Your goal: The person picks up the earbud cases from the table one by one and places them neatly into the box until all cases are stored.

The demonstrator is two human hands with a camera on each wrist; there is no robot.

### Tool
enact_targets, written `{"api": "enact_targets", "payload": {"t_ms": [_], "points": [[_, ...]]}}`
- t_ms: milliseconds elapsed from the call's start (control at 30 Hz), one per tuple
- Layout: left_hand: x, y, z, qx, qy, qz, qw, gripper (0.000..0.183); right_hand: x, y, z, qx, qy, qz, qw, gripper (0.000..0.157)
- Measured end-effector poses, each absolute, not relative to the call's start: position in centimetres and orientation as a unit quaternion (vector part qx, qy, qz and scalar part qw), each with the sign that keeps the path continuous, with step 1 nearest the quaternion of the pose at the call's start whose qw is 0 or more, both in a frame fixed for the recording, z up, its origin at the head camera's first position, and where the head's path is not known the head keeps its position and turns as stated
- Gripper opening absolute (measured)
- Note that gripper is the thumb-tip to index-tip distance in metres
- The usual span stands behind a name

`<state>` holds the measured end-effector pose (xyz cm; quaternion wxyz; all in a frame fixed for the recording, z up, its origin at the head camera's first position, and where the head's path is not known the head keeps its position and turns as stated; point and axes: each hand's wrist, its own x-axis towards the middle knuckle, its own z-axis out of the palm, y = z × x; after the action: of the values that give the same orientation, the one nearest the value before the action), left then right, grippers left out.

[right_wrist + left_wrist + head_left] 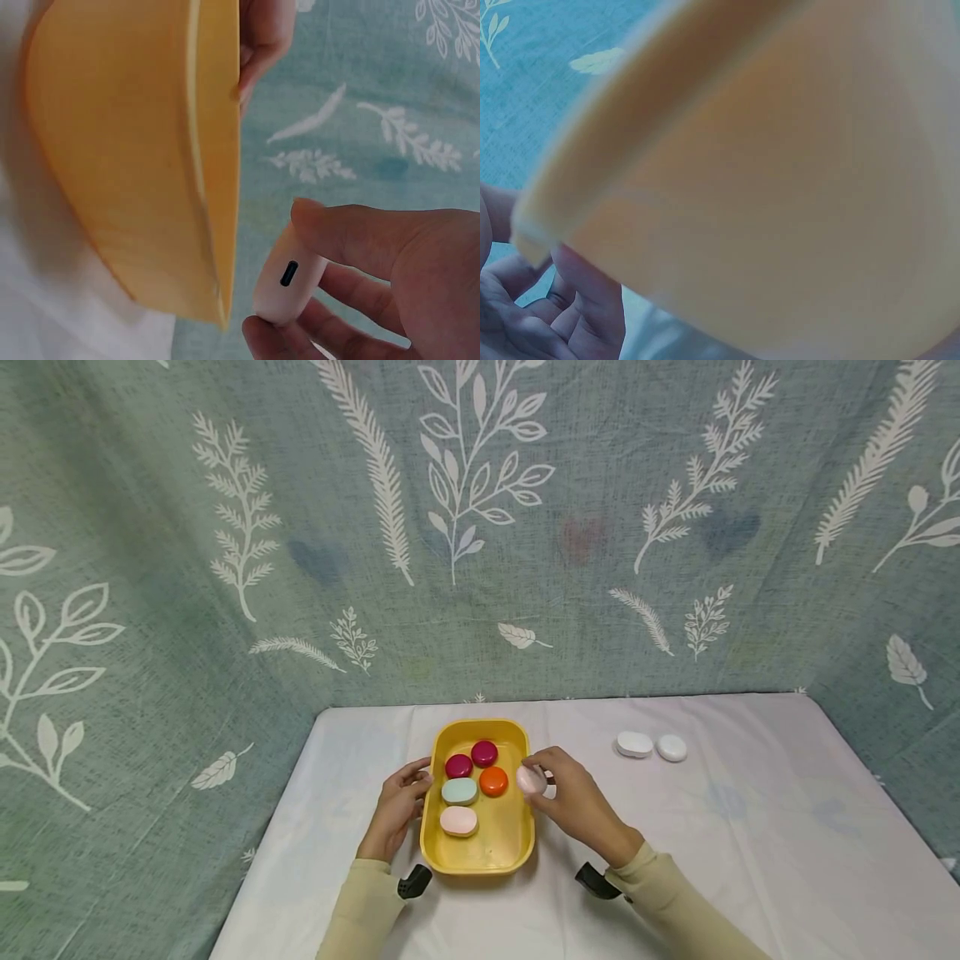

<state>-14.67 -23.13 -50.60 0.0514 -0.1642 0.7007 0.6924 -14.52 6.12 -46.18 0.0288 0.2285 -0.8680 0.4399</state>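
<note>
A yellow tray (491, 852) with a raised rim sits on the white-covered table. My left hand (397, 810) grips its left side; the left wrist view shows fingers (592, 292) at the rim, with the tray wall (780, 187) filling most of that view. Just over the tray's right rim, my right hand (581, 802) pinches a pale pink earbud case (289, 274) between thumb and fingertips. A small dark charging port shows on the case. Inside the tray lie two dark red cases (484, 752), an orange-red one (493, 782), a mint one (460, 791) and a light pink one (459, 821).
To the right of the tray, near the table's back, lie a white oblong case (633, 744) and a white round case (672, 747). A green leaf-patterned curtain (480, 610) hangs behind the table (750, 827). Each wrist carries a black camera mount (415, 882).
</note>
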Motion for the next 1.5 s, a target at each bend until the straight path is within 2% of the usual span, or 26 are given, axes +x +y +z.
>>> {"api": "enact_targets", "payload": {"t_ms": [600,1000,1500], "points": [[-14.7,-23.1,-50.5,-0.165,0.698,0.694,0.053,0.041,-14.0,2.9,-46.6,0.301,-0.862,0.407,-0.02,0.037],[-14.8,-23.1,-50.4,-0.169,0.698,0.694,0.054,0.04,-14.3,1.5,-47.0,0.315,-0.877,0.362,-0.036,0.022],[-14.7,-23.1,-50.5,-0.166,0.696,0.696,0.051,0.04,-14.2,0.7,-47.5,0.333,-0.879,0.339,-0.039,0.024]]}}
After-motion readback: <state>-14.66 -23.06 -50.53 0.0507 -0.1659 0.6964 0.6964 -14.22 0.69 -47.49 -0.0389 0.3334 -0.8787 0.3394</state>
